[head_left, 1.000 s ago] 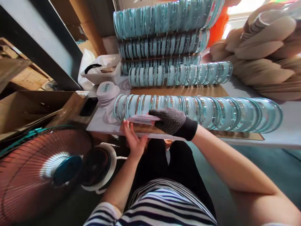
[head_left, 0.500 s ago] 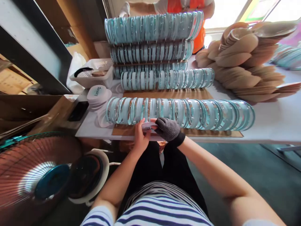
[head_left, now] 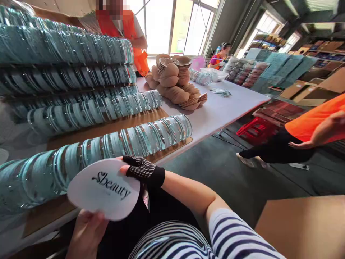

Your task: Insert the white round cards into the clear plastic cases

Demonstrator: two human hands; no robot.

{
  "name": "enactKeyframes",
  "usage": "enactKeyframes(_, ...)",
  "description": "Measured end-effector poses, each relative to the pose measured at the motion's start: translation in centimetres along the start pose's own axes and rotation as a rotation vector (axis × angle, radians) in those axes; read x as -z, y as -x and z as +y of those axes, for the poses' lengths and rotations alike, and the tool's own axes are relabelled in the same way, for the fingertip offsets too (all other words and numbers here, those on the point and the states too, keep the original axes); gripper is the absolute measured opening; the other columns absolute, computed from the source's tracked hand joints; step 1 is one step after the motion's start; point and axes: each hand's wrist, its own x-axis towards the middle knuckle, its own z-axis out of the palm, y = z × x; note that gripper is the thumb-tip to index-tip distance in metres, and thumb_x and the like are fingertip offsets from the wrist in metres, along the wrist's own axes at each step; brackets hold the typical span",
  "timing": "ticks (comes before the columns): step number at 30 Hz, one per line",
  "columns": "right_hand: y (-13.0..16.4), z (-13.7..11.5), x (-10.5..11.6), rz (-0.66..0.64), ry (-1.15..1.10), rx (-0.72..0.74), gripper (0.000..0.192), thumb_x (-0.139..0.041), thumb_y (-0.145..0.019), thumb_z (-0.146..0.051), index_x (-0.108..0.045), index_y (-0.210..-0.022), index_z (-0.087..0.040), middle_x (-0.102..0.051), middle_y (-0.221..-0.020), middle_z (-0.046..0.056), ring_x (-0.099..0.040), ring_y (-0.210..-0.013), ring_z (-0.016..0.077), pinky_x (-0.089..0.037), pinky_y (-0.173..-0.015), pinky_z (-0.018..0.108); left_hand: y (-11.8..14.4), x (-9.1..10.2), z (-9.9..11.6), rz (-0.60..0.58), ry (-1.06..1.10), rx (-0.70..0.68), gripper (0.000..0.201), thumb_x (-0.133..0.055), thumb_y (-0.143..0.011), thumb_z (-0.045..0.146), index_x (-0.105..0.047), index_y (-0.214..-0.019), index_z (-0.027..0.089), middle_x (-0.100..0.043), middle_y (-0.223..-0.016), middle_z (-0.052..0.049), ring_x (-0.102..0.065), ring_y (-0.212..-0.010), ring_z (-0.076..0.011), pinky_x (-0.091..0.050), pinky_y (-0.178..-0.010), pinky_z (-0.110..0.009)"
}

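A white, rounded, egg-shaped card (head_left: 107,207) printed with "beauty" is held up, its printed side toward me. My bare left hand (head_left: 90,225) pinches its lower edge. My right hand (head_left: 140,169), in a dark dotted half-finger glove, grips its upper right edge. Just behind the card lies a long row of clear, bluish ring-shaped pieces with frosted bands (head_left: 118,144), on a brown cardboard sheet (head_left: 178,145) by the table's front edge.
More rows of the clear pieces (head_left: 81,77) are stacked behind. Piled tan cup-shaped pads (head_left: 172,82) stand on the white table (head_left: 226,104). A co-worker in an orange vest (head_left: 118,25) is across the table; another person (head_left: 315,126) walks at right. A cardboard box (head_left: 302,226) sits lower right.
My view has swung to the right. The card, earlier low at the table edge in both hands, is now raised and tilted to face me. A walking person has come into view.
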Motion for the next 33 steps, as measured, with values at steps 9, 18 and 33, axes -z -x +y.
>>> enactKeyframes(9, 2.8, 0.6, 2.7, -0.116, -0.178, -0.214, 0.062, -0.080, -0.062, -0.053, -0.068, -0.109, -0.013, -0.069, -0.092, 0.007, -0.061, -0.080, 0.0173, -0.053, -0.074, 0.031, 0.3, -2.5, 2.1, -0.121, -0.221, -0.048, 0.040, -0.086, -0.045, 0.051, -0.070, -0.069, 0.023, -0.074, -0.075, -0.005, -0.068, -0.071, -0.0302, -0.058, -0.060, -0.042)
enactKeyframes(18, 4.1, 0.7, 5.2, -0.279, -0.084, -0.381, 0.053, -0.079, -0.067, -0.048, -0.071, -0.106, -0.013, -0.073, -0.102, 0.012, -0.068, -0.094, 0.0261, -0.055, -0.089, 0.044, -0.7, -1.6, 2.3, -0.688, -0.125, 0.264, 0.077, -0.090, -0.046, 0.051, -0.071, -0.110, 0.012, -0.072, -0.108, -0.017, -0.067, -0.099, -0.0349, -0.054, -0.087, -0.045)
enactKeyframes(33, 4.9, 3.3, 3.9, 0.040, -0.162, -0.440, 0.057, -0.082, -0.060, -0.053, -0.074, -0.101, -0.014, -0.074, -0.098, 0.015, -0.070, -0.089, 0.0288, -0.057, -0.082, 0.043, 0.4, -3.2, 0.7, -0.502, -0.059, 0.259, 0.068, -0.087, -0.056, 0.046, -0.070, -0.112, 0.011, -0.070, -0.113, -0.017, -0.064, -0.104, -0.0365, -0.052, -0.090, -0.046)
